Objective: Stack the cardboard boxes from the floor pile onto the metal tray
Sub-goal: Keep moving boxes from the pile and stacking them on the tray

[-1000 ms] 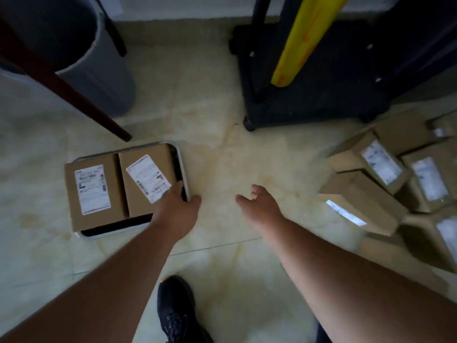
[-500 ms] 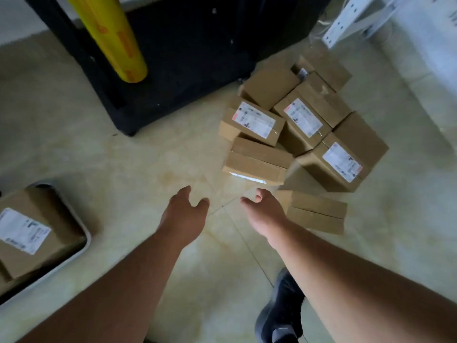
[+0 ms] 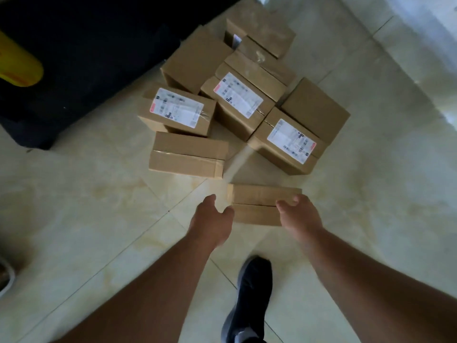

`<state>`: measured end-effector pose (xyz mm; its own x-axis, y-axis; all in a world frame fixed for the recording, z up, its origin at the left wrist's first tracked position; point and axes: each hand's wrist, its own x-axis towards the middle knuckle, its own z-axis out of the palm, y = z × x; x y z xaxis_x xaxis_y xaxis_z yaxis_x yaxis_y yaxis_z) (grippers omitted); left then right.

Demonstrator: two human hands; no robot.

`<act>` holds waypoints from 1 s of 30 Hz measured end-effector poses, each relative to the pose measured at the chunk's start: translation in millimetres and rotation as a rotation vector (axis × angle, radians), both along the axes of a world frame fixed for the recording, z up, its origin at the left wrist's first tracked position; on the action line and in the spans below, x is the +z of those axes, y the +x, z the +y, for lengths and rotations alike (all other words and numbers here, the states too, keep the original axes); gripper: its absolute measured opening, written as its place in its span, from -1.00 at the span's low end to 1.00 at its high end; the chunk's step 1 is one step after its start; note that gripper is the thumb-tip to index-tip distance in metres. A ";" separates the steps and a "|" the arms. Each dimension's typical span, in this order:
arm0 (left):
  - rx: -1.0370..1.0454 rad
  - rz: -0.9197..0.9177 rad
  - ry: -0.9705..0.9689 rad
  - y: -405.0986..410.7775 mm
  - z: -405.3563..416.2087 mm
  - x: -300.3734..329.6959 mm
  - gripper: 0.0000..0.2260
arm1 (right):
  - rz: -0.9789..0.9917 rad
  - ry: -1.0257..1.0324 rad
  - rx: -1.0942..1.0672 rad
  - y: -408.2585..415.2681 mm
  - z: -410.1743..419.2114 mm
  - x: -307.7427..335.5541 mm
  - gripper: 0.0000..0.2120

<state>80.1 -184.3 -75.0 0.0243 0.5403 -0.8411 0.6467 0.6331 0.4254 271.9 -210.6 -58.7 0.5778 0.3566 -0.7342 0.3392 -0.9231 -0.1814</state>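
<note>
A pile of several brown cardboard boxes (image 3: 237, 95) lies on the tiled floor, some with white shipping labels. The nearest box (image 3: 257, 204), plain and taped, lies alone in front of the pile. My left hand (image 3: 211, 222) hovers at its left end with fingers spread, holding nothing. Over the box's right end my right hand (image 3: 299, 214) is spread open, its fingertips at the top edge. Only a sliver of the metal tray (image 3: 6, 278) shows at the far left edge.
A black cart base (image 3: 81, 58) with a yellow roll (image 3: 17, 68) stands at the upper left, close to the pile. My dark shoe (image 3: 249, 295) is planted on the floor below the hands. A white wall base runs along the upper right.
The view swung from the tray with two boxes to the pile. Both hands moved away from the tray and forward, and now flank the nearest lone box.
</note>
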 end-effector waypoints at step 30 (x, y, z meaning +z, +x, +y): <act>0.433 0.033 0.095 -20.3 -18.5 82.6 -0.63 | -0.119 0.185 -0.361 -17.4 6.0 51.6 -0.56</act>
<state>59.8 -202.8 7.7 -0.2476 0.5699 -0.7835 0.3444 0.8076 0.4786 254.5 -204.6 -7.1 0.7665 0.2348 -0.5977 0.0281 -0.9421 -0.3340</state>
